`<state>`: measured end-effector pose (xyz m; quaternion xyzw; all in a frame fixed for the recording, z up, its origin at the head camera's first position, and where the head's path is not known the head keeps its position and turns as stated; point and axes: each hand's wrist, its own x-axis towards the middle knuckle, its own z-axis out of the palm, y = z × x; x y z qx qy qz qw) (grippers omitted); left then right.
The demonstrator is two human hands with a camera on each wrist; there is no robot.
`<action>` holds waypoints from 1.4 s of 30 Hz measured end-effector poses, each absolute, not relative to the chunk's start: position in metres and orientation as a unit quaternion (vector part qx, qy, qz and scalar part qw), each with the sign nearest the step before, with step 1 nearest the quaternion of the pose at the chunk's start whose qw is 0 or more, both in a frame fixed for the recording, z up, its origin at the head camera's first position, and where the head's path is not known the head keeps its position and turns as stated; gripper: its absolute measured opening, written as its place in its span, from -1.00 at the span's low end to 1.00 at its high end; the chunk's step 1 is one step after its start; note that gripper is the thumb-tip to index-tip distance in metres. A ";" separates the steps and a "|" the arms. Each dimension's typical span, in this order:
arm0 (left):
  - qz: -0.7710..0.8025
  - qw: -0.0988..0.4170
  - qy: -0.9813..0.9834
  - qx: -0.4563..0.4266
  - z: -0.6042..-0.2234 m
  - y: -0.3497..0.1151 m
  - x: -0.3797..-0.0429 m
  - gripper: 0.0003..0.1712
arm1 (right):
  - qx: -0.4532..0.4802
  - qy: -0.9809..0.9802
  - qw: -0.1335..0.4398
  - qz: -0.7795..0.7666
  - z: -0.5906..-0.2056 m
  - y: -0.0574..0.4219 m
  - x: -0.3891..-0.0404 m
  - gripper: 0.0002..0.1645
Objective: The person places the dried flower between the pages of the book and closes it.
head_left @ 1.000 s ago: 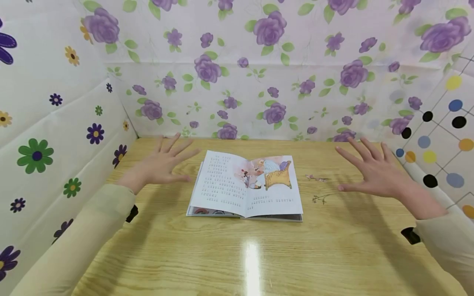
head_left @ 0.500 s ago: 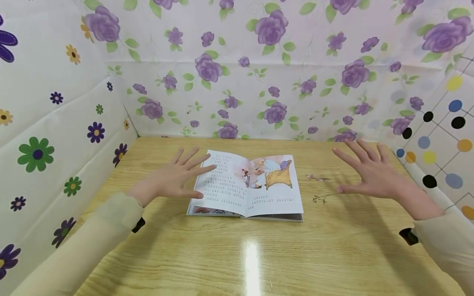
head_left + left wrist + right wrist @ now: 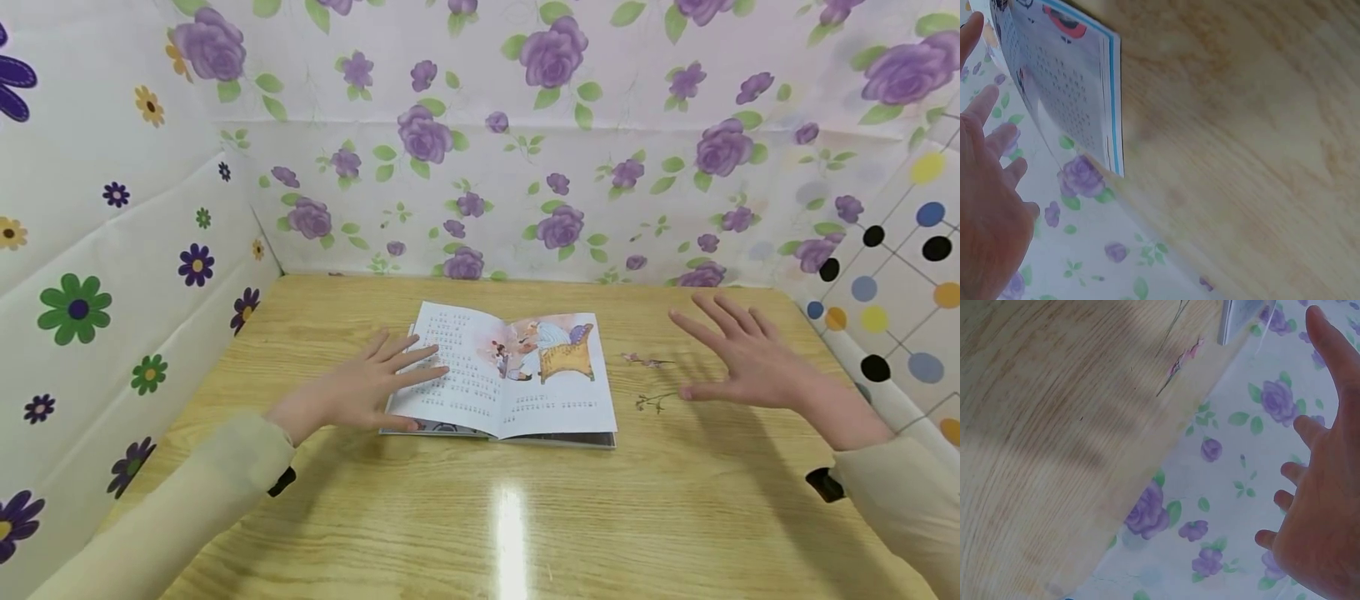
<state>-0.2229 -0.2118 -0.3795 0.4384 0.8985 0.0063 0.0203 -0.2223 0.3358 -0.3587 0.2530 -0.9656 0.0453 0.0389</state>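
An open picture book lies on the wooden table, text on its left page and a coloured drawing on the right one. My left hand, fingers spread, overlaps the left page's outer edge in the head view. In the left wrist view that hand stands apart from the book. Right of the book, my right hand hovers with fingers spread and holds nothing. Near its thumb lie a thin dried sprig and a pink-flowered sprig, the latter also showing in the right wrist view.
The wooden table ends at a back cloth printed with purple roses. A daisy-print cloth walls the left side, a dotted cloth the right. Bright glare streaks the table's front.
My left hand has moved right and toward me, from beside the book to over its left page's edge. The right hand has lowered slightly. The book stays in place.
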 end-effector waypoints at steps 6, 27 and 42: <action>0.017 0.029 0.892 0.450 -0.388 -0.209 -0.217 -0.08 | 0.257 -0.965 0.021 0.053 -0.362 0.336 -0.221 0.24; 0.052 0.029 0.880 0.471 -0.415 -0.204 -0.200 -0.14 | 0.263 -0.963 0.001 0.061 -0.374 0.333 -0.222 0.22; 0.098 -0.045 0.900 0.423 -0.424 -0.195 -0.195 -0.33 | 0.276 -0.959 0.009 0.062 -0.387 0.331 -0.223 0.18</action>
